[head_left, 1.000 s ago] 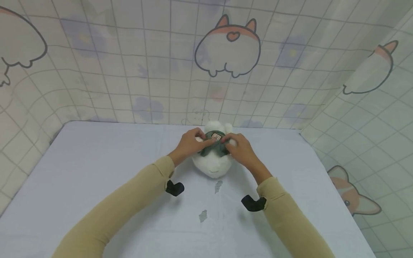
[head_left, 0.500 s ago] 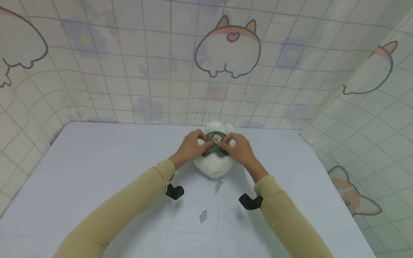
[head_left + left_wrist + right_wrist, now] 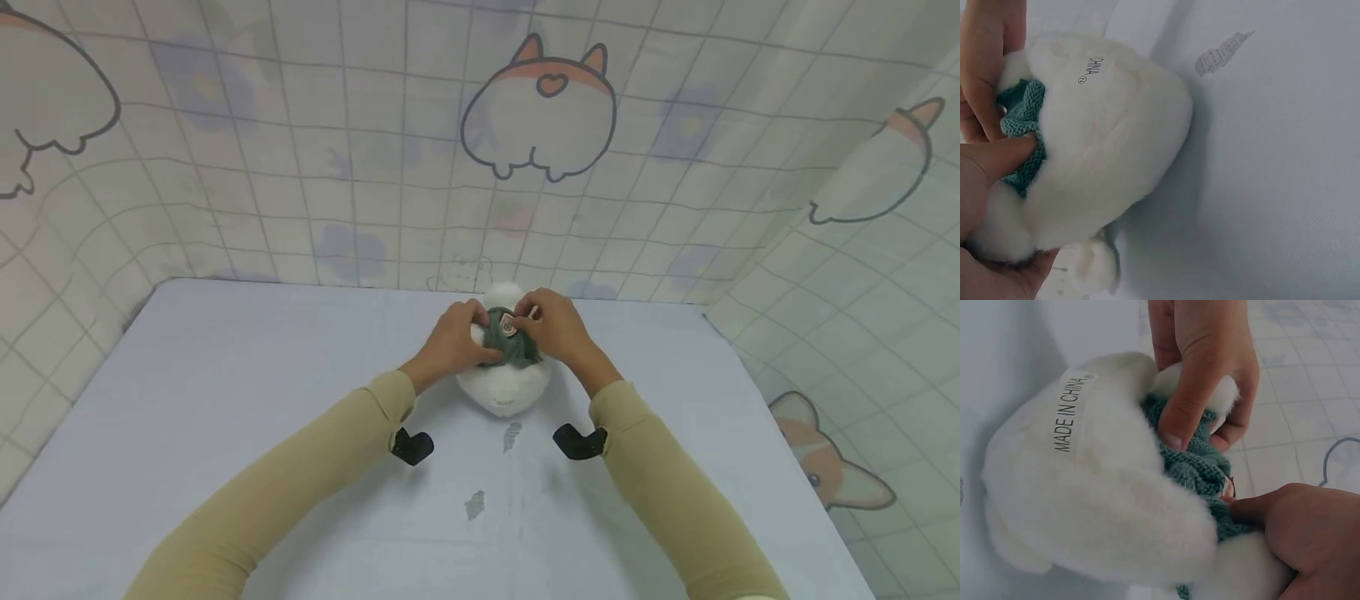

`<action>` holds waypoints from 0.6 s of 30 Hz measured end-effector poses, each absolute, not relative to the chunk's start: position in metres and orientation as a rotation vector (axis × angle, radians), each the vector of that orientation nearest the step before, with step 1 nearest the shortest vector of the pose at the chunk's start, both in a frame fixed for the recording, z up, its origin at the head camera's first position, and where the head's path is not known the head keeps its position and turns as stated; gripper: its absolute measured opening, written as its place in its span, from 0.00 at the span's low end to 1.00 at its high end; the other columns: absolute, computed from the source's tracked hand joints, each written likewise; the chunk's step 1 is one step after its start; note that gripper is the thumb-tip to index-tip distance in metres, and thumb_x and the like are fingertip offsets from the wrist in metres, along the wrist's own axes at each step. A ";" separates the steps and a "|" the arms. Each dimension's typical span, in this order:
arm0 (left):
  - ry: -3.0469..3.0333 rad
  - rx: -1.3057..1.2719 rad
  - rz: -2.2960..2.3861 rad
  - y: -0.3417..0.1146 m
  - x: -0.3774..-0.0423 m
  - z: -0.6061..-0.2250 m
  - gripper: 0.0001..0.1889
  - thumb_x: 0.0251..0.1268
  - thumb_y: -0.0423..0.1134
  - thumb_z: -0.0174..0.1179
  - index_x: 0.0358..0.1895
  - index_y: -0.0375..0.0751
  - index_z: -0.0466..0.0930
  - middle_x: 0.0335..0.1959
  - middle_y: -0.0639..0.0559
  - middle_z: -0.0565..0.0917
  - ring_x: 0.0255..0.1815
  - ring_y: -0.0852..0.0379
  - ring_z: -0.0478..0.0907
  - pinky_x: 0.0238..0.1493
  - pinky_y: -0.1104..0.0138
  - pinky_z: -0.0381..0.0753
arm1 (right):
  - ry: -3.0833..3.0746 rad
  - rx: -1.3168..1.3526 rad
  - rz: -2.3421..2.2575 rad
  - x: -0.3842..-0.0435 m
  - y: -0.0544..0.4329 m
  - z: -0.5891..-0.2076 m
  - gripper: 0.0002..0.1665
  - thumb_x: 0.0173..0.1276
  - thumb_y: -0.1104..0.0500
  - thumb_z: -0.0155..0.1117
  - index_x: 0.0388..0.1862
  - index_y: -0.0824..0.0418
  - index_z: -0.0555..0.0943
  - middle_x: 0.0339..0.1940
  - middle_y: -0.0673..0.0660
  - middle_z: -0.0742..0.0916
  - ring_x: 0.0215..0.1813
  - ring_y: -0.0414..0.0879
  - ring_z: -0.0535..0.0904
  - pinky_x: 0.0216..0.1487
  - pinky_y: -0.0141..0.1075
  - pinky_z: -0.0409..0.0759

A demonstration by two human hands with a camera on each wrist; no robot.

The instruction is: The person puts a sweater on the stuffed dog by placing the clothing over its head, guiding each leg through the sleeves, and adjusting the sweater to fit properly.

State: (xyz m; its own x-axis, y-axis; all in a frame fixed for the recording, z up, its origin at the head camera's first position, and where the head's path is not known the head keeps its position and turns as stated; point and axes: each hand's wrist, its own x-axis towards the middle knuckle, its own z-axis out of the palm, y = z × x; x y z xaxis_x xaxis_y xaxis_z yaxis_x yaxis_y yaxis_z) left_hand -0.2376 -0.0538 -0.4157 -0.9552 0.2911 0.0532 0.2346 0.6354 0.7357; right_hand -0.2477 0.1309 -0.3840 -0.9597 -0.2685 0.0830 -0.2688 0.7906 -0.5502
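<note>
A white plush toy (image 3: 502, 390) dressed in a green knitted garment (image 3: 517, 352) lies at the table's far side. On the garment sits a small pale patch (image 3: 507, 326). My left hand (image 3: 452, 340) grips the toy's left side; its thumb presses on the knit, as the left wrist view shows, with the fingers round a white limb (image 3: 1000, 228). At the patch, my right hand (image 3: 561, 329) pinches the knit (image 3: 1191, 469), its thumb against the patch's edge. Printed lettering marks the toy's rounded base (image 3: 1085, 475). The toy's far side is mostly hidden.
The table (image 3: 300, 367) has a white cover with two grey printed marks, one a grey mark (image 3: 475, 504). A gridded curtain (image 3: 420, 217) with cartoon dogs hangs behind and at both sides. Black straps (image 3: 580, 442) hang under the cuffs.
My right hand has moved up slightly to the patch's edge. My left thumb has slid down, and the knit now spreads wider and lower. The head view has shifted slightly.
</note>
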 end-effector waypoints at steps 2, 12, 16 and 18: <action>2.774 0.444 1.214 -0.053 -0.237 -0.414 0.26 0.46 0.41 0.76 0.45 0.41 0.70 0.48 0.43 0.74 0.52 0.48 0.72 0.59 0.55 0.74 | -2.969 0.418 0.868 -0.251 0.128 -0.382 0.09 0.68 0.54 0.64 0.39 0.60 0.80 0.42 0.57 0.83 0.44 0.52 0.80 0.40 0.42 0.79; 2.766 0.462 1.136 -0.052 -0.234 -0.410 0.31 0.42 0.43 0.78 0.47 0.44 0.68 0.50 0.44 0.72 0.53 0.47 0.72 0.59 0.55 0.75 | -3.030 0.287 0.640 -0.255 0.119 -0.381 0.13 0.69 0.50 0.62 0.45 0.56 0.82 0.45 0.54 0.84 0.44 0.49 0.80 0.39 0.43 0.80; 2.757 0.479 1.129 -0.057 -0.236 -0.413 0.32 0.41 0.43 0.78 0.49 0.45 0.68 0.51 0.43 0.72 0.54 0.46 0.73 0.59 0.54 0.76 | -3.057 0.222 0.748 -0.253 0.127 -0.385 0.23 0.67 0.43 0.63 0.47 0.60 0.77 0.47 0.58 0.82 0.45 0.52 0.79 0.43 0.45 0.78; 2.745 0.488 1.128 -0.060 -0.238 -0.416 0.32 0.41 0.44 0.78 0.50 0.45 0.68 0.52 0.43 0.72 0.54 0.45 0.73 0.59 0.53 0.76 | -3.069 0.229 0.809 -0.253 0.131 -0.390 0.26 0.65 0.40 0.63 0.46 0.61 0.75 0.47 0.60 0.82 0.45 0.53 0.78 0.45 0.45 0.78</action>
State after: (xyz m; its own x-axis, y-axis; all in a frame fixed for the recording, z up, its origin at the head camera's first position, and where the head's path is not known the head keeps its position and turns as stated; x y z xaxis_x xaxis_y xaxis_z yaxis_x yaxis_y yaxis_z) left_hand -0.2376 -0.0597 -0.4161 -0.9386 0.3451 -0.0007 0.2450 0.6675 0.7031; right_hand -0.2528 0.1313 -0.3901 -0.9889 -0.1489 -0.0022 -0.1284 0.8605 -0.4930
